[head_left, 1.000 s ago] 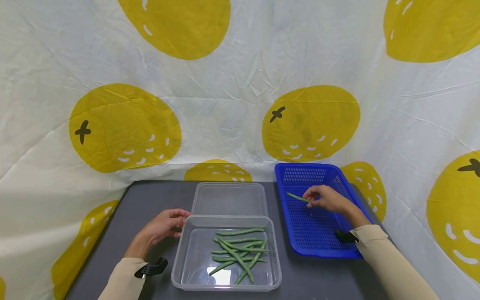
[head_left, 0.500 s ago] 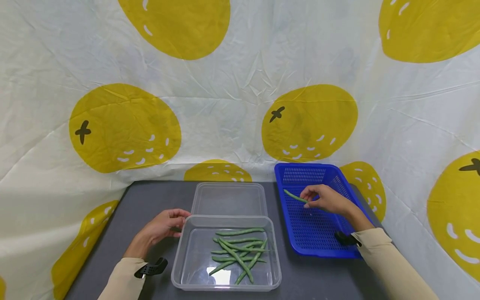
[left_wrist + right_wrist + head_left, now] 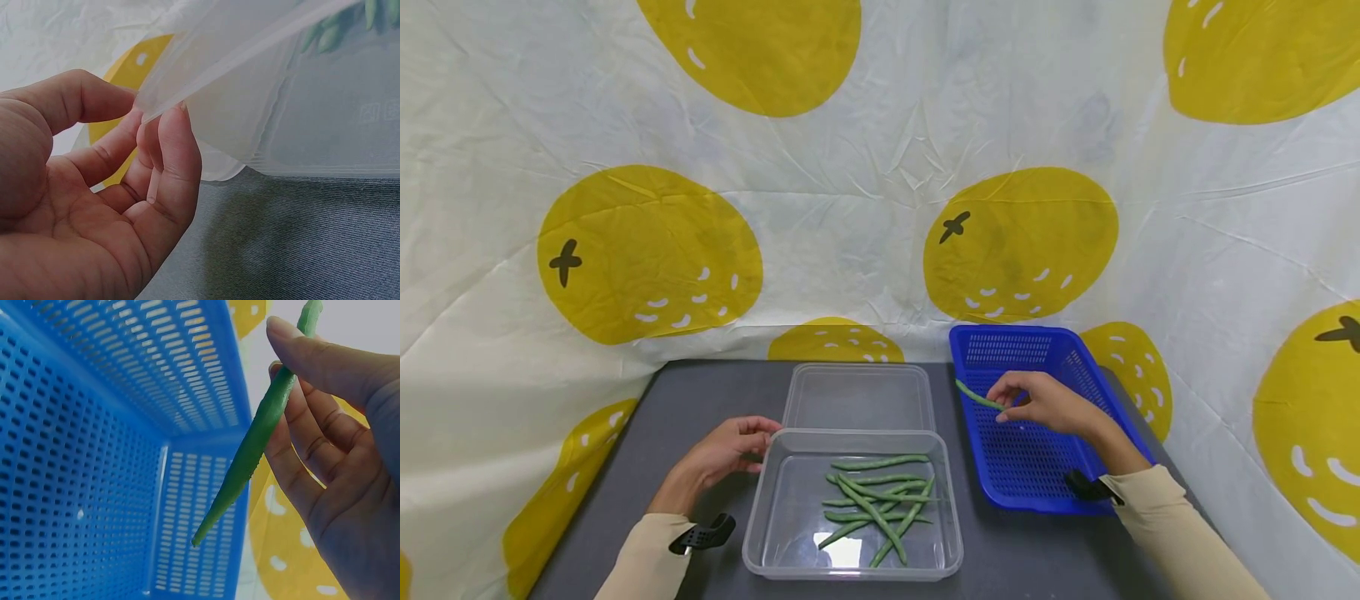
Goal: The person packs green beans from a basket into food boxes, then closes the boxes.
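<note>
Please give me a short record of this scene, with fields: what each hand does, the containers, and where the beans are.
left hand: touches the left rim of the tub, fingers curled at its edge
right hand: pinches one bean, above the basket
basket: blue, perforated, right of the tub; nothing seen lying in it
tub: clear, holds a pile of beans
lid: clear, lies behind the tub
table: grey
backdrop: white cloth with yellow fruit

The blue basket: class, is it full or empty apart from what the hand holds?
Empty: the blue basket shows only bare mesh; the right hand holds one green bean above it.
</note>
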